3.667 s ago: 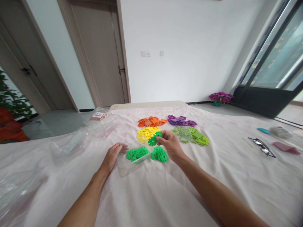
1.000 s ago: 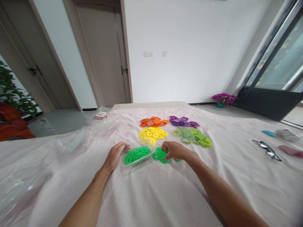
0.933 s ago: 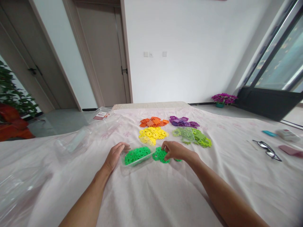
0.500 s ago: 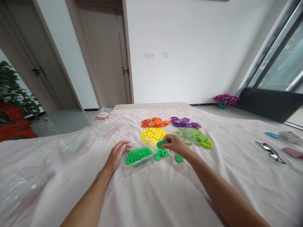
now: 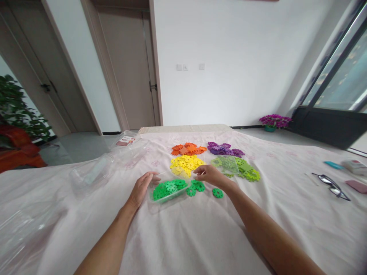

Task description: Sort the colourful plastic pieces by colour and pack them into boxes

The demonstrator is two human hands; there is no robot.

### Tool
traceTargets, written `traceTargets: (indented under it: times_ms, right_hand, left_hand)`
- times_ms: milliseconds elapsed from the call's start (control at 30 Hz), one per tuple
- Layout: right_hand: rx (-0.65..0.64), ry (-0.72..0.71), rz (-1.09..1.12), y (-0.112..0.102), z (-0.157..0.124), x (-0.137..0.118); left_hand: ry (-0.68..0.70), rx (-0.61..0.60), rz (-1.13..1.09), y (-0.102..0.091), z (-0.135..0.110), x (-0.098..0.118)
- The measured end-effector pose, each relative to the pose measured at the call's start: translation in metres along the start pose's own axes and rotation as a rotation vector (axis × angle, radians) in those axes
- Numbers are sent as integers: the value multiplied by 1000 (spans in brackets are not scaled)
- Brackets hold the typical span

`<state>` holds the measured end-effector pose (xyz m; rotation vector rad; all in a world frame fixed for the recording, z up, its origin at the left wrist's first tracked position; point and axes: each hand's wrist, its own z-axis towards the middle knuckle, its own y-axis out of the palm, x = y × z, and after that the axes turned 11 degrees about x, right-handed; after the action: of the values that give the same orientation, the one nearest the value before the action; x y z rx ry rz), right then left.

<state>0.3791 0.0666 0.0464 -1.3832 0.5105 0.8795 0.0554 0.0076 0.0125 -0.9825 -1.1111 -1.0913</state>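
Note:
A clear plastic box full of green notched discs is tilted on the cloth. My left hand holds its left side, thumb and fingers closed over the rim. Just past the box's right end, my right hand hovers with fingers slightly apart and nothing visible between them. Below it lie several loose green discs, and one green disc sits apart to the right. Directly behind the box is a heap of yellow discs, partly seen through its clear wall.
Farther back are orange discs and purple discs. A clear lid lies over some lime-green discs. Clear packaging spreads at left; eyeglasses and a pink item lie at right.
The green disc that my right hand held is no longer in its fingers, and more discs show at the top of the box. My left hand stays on the box.

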Motion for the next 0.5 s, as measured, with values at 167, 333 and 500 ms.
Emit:
traceTargets:
  times_ms: [167,333,500]
  right_hand:
    - [-266,-93,-2,-4,-5,17]
    - [-291,-159,-13,-5,-5,18]
    - [-216,-200,-5,-3,-7,16]
  left_hand:
    - [-1,-4,10,0,0,-1]
    - [-2,-8,3,0,0,-3]
    - [-15,-6,-9,1,0,-3]
